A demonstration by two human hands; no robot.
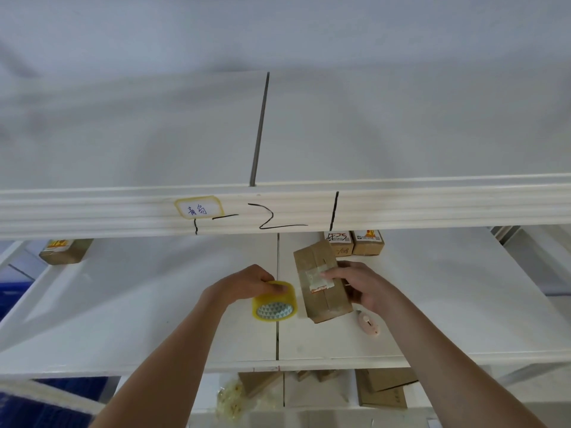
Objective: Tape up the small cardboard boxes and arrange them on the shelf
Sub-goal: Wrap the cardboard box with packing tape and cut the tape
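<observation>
My left hand grips the yellow tape roll from above, fingers curled over its top edge; roll sits on the white shelf, just left of the seam between the two shelf boards; my right hand holds the small cardboard box, thumb pressing on the tape strip across its top, fingers wrapped round the right side; box lies flat on the shelf, tilted a bit off square, just right of the seam and just beside the roll; pink cutter on the shelf beside my right wrist; two labelled boxes side by side at the back, behind the held box; another box far left at the back; more cardboard boxes on the level below; shelf beam above carries a handwritten label and marker lines.
</observation>
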